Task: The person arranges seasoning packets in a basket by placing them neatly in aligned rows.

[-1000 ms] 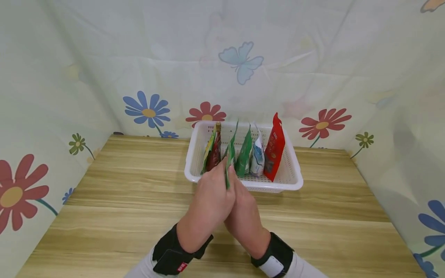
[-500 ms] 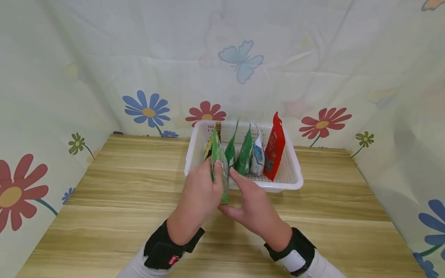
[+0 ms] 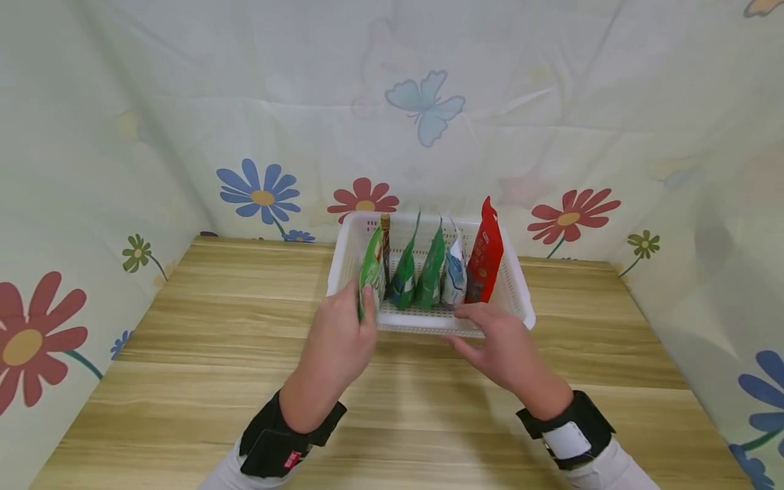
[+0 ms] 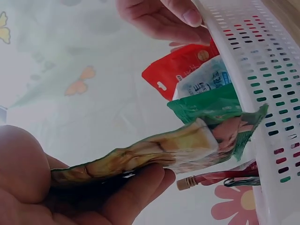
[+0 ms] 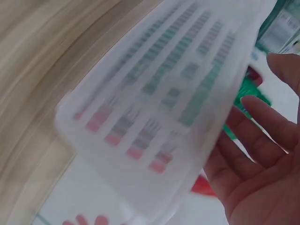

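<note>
In the head view my left hand (image 3: pixel 337 340) pinches a green food packet (image 3: pixel 371 269) between thumb and fingers, at the left end of the white basket (image 3: pixel 429 327). The left wrist view shows the printed side of this packet (image 4: pixel 161 147), its far end near the basket wall. Fingers extended, my right hand (image 3: pixel 511 354) reaches over the front rim, near a white-and-blue packet (image 3: pixel 454 275) and a red packet (image 3: pixel 485 255). From the right wrist view I cannot tell whether that hand (image 5: pixel 262 150) touches the basket.
Two green packets (image 3: pixel 404 275) stand upright in the basket's middle. Left of them is a narrow red-brown item with a tan cap (image 3: pixel 385 248). The basket sits on a wood-grain table (image 3: pixel 245 306) against a flower-printed cloth (image 3: pixel 294 122).
The hands have parted. The left hand has carried the green packet left, its printed face turning into view. The right hand has let go and moved right along the basket's front.
</note>
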`<state>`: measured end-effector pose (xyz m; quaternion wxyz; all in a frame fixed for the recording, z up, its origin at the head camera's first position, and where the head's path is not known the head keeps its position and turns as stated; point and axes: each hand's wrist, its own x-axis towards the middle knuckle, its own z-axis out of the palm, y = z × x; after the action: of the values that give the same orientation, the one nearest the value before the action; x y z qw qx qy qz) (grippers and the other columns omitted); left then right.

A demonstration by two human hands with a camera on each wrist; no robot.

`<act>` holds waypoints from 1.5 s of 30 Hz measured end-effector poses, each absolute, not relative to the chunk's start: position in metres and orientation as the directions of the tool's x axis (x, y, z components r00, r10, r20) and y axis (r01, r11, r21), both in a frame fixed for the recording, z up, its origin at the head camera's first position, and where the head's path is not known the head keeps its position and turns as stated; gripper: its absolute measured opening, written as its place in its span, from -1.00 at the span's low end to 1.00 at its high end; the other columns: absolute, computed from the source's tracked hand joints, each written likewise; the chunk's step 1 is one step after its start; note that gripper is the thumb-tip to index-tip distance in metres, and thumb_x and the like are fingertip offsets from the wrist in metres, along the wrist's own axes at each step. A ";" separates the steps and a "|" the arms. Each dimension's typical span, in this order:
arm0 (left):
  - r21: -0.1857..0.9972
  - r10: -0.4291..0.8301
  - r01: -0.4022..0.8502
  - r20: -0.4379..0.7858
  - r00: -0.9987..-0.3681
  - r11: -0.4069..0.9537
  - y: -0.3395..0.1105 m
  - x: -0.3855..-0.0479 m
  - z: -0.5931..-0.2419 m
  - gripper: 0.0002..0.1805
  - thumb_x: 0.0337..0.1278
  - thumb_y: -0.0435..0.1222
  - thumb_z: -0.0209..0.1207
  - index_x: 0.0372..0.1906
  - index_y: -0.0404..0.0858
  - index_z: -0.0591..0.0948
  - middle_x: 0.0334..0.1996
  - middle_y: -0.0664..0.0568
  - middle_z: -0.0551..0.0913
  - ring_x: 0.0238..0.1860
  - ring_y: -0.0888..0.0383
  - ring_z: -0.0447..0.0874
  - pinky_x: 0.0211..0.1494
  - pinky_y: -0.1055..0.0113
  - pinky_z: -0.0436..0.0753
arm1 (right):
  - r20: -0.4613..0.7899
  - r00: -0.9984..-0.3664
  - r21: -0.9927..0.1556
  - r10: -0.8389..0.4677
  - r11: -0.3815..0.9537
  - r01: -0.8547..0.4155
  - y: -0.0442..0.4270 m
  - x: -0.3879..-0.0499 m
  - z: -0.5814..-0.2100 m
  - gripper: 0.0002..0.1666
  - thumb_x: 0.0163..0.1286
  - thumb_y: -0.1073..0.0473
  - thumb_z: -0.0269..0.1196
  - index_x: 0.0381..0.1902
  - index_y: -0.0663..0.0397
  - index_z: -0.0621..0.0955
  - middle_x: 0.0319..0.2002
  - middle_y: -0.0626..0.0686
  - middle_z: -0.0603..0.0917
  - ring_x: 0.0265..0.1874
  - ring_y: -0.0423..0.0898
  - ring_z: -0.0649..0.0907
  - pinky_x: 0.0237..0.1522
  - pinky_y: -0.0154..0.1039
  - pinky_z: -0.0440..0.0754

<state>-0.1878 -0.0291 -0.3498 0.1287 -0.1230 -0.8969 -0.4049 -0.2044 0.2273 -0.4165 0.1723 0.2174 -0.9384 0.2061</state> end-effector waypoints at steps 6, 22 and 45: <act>0.680 0.126 0.333 0.337 -0.933 0.653 -0.030 -0.186 -0.353 -0.58 0.60 -0.24 -0.07 0.24 -0.48 0.54 0.16 -0.32 0.67 0.15 -0.11 0.71 0.05 -0.05 0.74 | 0.307 -0.908 -0.276 -0.285 0.886 -0.372 0.250 -0.212 -0.425 -0.45 0.16 -0.07 0.56 0.02 0.10 0.73 -0.07 0.12 0.78 -0.19 0.02 0.74 -0.11 0.01 0.77; 0.675 0.109 0.318 0.334 -0.936 0.666 -0.036 -0.191 -0.349 -0.60 0.59 -0.25 -0.07 0.09 -0.52 0.59 -0.06 -0.34 0.75 -0.13 -0.10 0.81 -0.23 0.03 0.78 | 0.323 -0.863 -0.125 -0.388 0.887 -0.445 0.274 -0.224 -0.448 -0.70 0.12 0.08 0.58 -0.22 0.05 0.77 -0.42 -0.02 0.78 -0.53 -0.17 0.60 -0.41 -0.25 0.58; 0.613 0.114 0.201 0.178 -0.977 0.764 -0.064 -0.309 -0.325 -0.57 0.61 -0.19 -0.23 -0.21 -0.39 0.56 -0.41 -0.19 0.58 -0.40 -0.07 0.65 -0.42 0.19 0.61 | 0.347 -0.851 -0.127 -0.394 0.879 -0.459 0.269 -0.230 -0.446 -0.67 0.11 0.04 0.59 -0.20 0.03 0.79 -0.39 -0.01 0.81 -0.51 -0.15 0.67 -0.35 -0.22 0.68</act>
<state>-0.3091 -0.0637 -0.3255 0.0653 -0.0840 -0.9370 -0.3328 -0.2301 0.2692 -0.4460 0.1575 0.2230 -0.9565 0.1029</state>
